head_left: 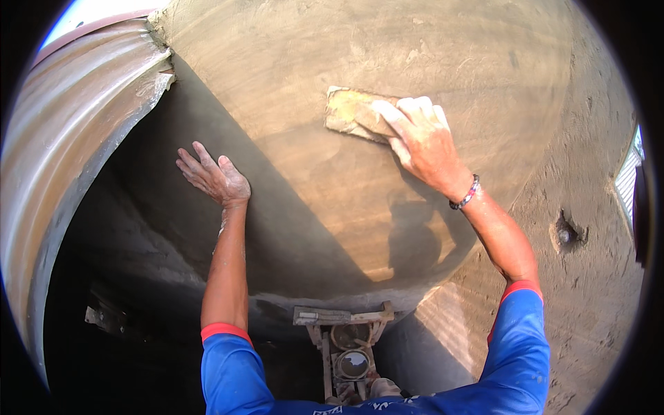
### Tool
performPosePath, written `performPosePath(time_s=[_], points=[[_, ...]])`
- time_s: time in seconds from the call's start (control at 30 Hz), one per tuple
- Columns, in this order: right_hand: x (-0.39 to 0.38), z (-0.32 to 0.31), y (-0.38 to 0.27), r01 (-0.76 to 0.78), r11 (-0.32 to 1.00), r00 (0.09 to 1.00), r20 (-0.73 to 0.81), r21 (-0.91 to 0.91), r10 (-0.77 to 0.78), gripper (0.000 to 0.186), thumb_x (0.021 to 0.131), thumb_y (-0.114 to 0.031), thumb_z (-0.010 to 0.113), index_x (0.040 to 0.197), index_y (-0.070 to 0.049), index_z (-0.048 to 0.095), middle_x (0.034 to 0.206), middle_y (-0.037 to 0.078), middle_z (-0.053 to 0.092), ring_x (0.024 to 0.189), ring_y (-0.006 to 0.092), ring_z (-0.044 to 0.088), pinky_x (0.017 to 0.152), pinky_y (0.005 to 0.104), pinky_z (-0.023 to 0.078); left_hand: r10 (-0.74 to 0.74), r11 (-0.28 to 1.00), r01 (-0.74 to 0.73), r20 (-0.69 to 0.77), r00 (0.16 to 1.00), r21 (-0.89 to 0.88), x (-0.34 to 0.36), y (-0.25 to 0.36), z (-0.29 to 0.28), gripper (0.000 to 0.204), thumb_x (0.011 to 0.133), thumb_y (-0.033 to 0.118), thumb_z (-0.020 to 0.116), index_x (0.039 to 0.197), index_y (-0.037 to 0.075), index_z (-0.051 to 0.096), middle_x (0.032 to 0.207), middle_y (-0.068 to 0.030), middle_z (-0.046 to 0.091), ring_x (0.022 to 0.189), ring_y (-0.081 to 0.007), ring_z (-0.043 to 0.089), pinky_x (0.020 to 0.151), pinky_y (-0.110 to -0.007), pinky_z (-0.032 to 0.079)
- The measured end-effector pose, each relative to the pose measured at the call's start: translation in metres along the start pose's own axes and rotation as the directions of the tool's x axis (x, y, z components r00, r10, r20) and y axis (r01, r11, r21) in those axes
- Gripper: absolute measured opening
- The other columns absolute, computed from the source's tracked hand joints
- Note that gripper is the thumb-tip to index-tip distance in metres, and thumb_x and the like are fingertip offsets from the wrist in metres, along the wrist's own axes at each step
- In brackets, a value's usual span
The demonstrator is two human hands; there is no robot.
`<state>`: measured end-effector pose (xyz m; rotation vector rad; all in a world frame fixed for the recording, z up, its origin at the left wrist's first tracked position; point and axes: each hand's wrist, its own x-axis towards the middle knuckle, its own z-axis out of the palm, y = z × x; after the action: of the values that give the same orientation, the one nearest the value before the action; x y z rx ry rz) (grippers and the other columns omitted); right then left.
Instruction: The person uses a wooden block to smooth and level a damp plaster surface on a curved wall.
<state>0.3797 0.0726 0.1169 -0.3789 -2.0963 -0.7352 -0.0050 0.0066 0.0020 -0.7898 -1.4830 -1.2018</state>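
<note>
Right hand [422, 142] pressed flat on a tan sponge float [353, 114], fingers spread over its back, float held against the sunlit upper part of the plastered wall [290, 62]; left hand [214, 176] open, fingers splayed, palm resting on the shaded plaster, holding nothing. Corrugated metal sheet [76, 117] butts the wall at left; wooden stand [344, 318] below, between the arms.

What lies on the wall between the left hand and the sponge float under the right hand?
Only bare wet plaster wall, crossed by the edge of a diagonal shadow, separates the left hand from the float pressed by the right hand, as the head view shows.
</note>
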Motion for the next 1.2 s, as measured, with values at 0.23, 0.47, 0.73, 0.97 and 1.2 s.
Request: performPosePath(time_s=[0.23,0.47,0.73,0.97,1.2], points=[[-0.075,0.023,-0.037,0.077,0.985,0.937,0.327,0.156,-0.125,0.055,0.081,-0.014,0.070,0.135,-0.015,0.058,0.110,0.011,0.058,0.104,0.0302,0.054,0.087,0.0420,0.044,0.019,0.999,-0.019,-0.009,1.000,-0.040,-0.001,-0.007,0.003,0.061,0.106,0.041,0.034,0.158,0.009,0.030,0.165,-0.0246,0.015,0.150,-0.0515,0.013,0.119,-0.064,0.013],[-0.023,-0.044,0.095,-0.216,0.976,0.936,-0.288,-0.011,0.204,0.045,0.087,-0.016,0.071,0.130,-0.011,0.061,0.110,0.012,0.064,0.102,0.0335,0.057,0.089,0.0433,0.044,-0.028,0.998,0.028,0.009,1.000,-0.058,-0.006,0.003,0.006,0.066,0.106,0.048,0.028,0.157,0.007,0.033,0.165,-0.0238,0.017,0.150,-0.0489,0.016,0.119,-0.063,0.015],[-0.175,0.066,-0.052,-0.193,0.946,0.937,0.335,0.259,0.099,0.055,0.082,-0.019,0.071,0.136,-0.016,0.058,0.109,0.009,0.057,0.103,0.0287,0.054,0.086,0.0428,0.045,-0.047,0.997,0.049,0.029,0.998,-0.056,-0.005,-0.004,0.005,0.067,0.106,0.051,0.027,0.160,0.010,0.028,0.167,-0.0224,0.012,0.152,-0.0478,0.013,0.119,-0.062,0.014],[-0.208,0.043,-0.062,-0.559,0.082,0.563,0.306,0.825,0.768,0.051,0.087,-0.014,0.072,0.133,0.001,0.055,0.124,0.020,0.063,0.117,0.0394,0.059,0.101,0.0440,0.046,-0.026,0.999,0.026,0.017,1.000,-0.033,0.000,-0.007,0.006,0.066,0.106,0.050,0.027,0.160,0.011,0.028,0.167,-0.0221,0.012,0.152,-0.0461,0.013,0.119,-0.062,0.015],[-0.144,0.043,0.010,-0.517,0.849,0.793,-0.313,0.108,0.523,0.052,0.082,-0.010,0.074,0.132,-0.006,0.059,0.112,0.015,0.061,0.106,0.0345,0.056,0.090,0.0461,0.046,-0.027,0.999,0.025,-0.028,0.999,-0.048,-0.001,0.000,0.008,0.064,0.107,0.047,0.030,0.157,0.007,0.035,0.165,-0.0244,0.020,0.150,-0.0468,0.019,0.120,-0.059,0.017]])
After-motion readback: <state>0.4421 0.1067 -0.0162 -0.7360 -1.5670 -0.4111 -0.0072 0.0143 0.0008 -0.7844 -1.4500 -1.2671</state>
